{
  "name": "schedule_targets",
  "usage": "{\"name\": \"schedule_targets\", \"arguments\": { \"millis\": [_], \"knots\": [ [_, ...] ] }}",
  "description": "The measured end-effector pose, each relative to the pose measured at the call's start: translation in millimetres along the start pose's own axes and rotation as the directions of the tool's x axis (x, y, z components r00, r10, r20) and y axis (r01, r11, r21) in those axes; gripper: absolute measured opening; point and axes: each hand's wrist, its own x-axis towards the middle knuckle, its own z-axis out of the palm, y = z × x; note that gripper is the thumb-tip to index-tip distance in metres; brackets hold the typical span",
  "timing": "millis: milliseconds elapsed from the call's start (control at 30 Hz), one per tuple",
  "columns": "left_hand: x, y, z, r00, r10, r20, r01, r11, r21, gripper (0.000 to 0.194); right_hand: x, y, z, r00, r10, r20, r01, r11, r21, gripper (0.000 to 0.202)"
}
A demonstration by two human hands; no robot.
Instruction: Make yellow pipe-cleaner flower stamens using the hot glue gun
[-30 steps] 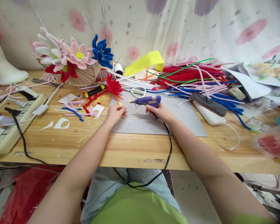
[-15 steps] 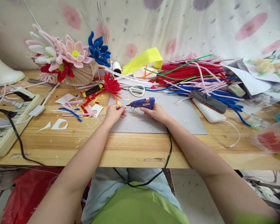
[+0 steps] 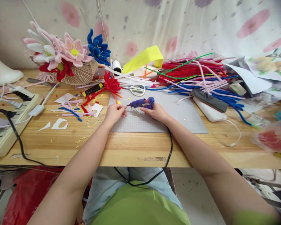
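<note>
A blue glue gun [image 3: 141, 103] lies on its side over the grey cutting mat [image 3: 178, 117], its nozzle pointing left. My right hand [image 3: 156, 112] is wrapped round its handle, and a black cord runs down from there. At the nozzle tip, my left hand [image 3: 116, 112] has its fingers pinched together; what they hold is too small to make out. Small yellow and white bits lie on the mat between the hands. Behind my left hand is a red fuzzy flower [image 3: 111, 82] with orange stems.
White-handled scissors [image 3: 137, 90] lie behind the glue gun. Coloured pipe cleaners [image 3: 192, 70] and a phone [image 3: 209, 100] are at the right. Scraps, a yellow-black cutter [image 3: 93, 89], fuzzy flowers [image 3: 74, 52] and a power strip [image 3: 12, 125] are at the left.
The view has shifted very slightly. The glue gun has moved a touch to the left, its tip still by my left fingers. Both hands keep nearly the same pose.
</note>
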Motion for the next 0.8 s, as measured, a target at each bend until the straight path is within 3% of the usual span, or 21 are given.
{"name": "schedule_targets", "arguments": {
  "millis": [800],
  "knots": [
    [0.9,-0.2,0.0,1.0,0.009,0.013,-0.009,1.0,0.03,0.005,0.0,-1.8,-3.6,0.995,-0.067,0.067,0.076,0.987,-0.144,0.043]
  ]
}}
